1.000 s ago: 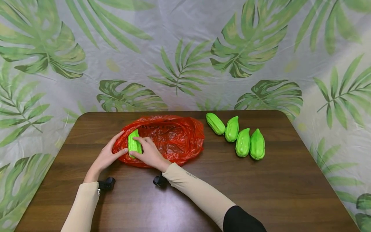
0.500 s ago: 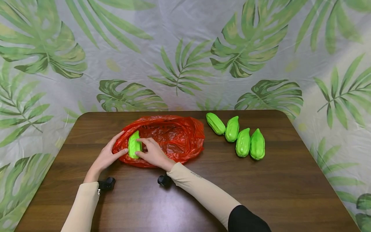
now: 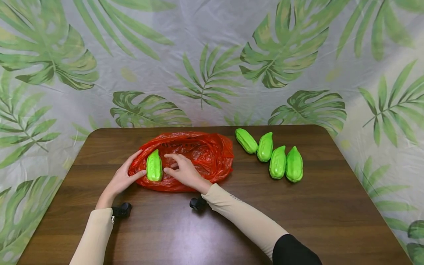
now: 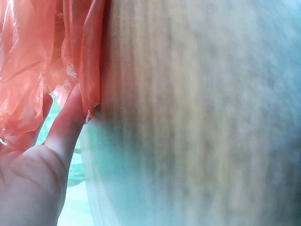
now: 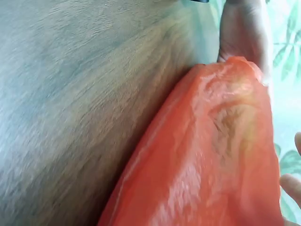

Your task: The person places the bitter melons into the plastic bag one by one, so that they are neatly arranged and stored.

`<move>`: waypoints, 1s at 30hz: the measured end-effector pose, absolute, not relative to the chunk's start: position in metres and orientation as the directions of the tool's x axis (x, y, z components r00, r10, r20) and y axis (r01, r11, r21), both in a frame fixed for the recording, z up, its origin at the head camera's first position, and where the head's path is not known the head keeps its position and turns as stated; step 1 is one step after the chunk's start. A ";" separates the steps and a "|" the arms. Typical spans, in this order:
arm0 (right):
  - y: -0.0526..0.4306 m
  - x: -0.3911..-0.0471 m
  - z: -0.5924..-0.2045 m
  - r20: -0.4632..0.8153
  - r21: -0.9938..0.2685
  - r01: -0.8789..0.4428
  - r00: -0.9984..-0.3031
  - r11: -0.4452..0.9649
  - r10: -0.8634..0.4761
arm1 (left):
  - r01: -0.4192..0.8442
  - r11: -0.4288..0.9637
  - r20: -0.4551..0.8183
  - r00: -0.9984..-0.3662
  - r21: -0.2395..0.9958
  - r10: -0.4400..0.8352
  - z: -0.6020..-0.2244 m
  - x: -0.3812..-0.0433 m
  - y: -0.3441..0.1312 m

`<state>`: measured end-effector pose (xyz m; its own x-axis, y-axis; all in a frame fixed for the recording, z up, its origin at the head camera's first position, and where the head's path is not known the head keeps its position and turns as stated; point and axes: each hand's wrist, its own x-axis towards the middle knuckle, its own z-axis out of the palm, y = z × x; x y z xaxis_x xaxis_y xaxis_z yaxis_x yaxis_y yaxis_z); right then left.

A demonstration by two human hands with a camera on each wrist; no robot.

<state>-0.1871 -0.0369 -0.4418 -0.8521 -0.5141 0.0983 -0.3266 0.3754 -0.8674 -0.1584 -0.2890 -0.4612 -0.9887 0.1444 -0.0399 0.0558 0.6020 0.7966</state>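
Note:
A red plastic bag (image 3: pixel 202 165) lies on the table with its mouth spread wide, facing up. Inside its left end rests a bright green, ridged fruit-like piece (image 3: pixel 154 165) with a pointed tip. My left hand (image 3: pixel 120 179) holds the bag's left edge between thumb and fingers; in the left wrist view the thumb (image 4: pixel 66 122) goes under a fold of the bag (image 4: pixel 28 61). My right hand (image 3: pixel 186 171) hovers over the bag's mouth, just right of the green piece and apart from it, fingers loosely bent and holding nothing. The right wrist view shows mostly the bag's outside (image 5: pixel 197 155).
Several more green ridged pieces (image 3: pixel 277 162) lie in a slanting row on the brown wooden table (image 3: pixel 232 217), to the bag's right. A leaf-patterned cloth (image 3: pixel 212 62) hangs behind the table's back edge. Each wrist carries a black camera (image 3: pixel 198 203).
My right hand has let go of the green piece and drawn back to the right. The piece stays at the bag's left end. My left hand has kept its place.

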 end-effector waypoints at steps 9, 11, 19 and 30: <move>-0.016 -0.192 -0.437 0.110 -0.880 -0.321 -0.854 0.349 -0.508 | 0.042 0.599 -0.057 -0.988 0.800 0.146 -0.461 -0.159 -0.289; -0.011 -0.193 -0.435 0.119 -0.881 -0.324 -0.857 0.345 -0.501 | 0.039 0.596 -0.061 -0.987 0.802 0.146 -0.461 -0.159 -0.290; 0.014 -0.197 -0.429 0.142 -0.892 -0.323 -0.864 0.316 -0.482 | 0.038 0.591 -0.061 -0.987 0.806 0.147 -0.463 -0.158 -0.291; 0.043 -0.205 -0.421 0.202 -0.884 -0.351 -0.882 0.309 -0.425 | 0.042 0.602 -0.058 -0.988 0.798 0.146 -0.462 -0.158 -0.290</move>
<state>-0.2053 0.0432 -0.4208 -0.8823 -0.4253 0.2017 -0.3512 0.3094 -0.8837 -0.1580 -0.2895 -0.4615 -0.9876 0.1461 -0.0578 0.0423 0.6017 0.7976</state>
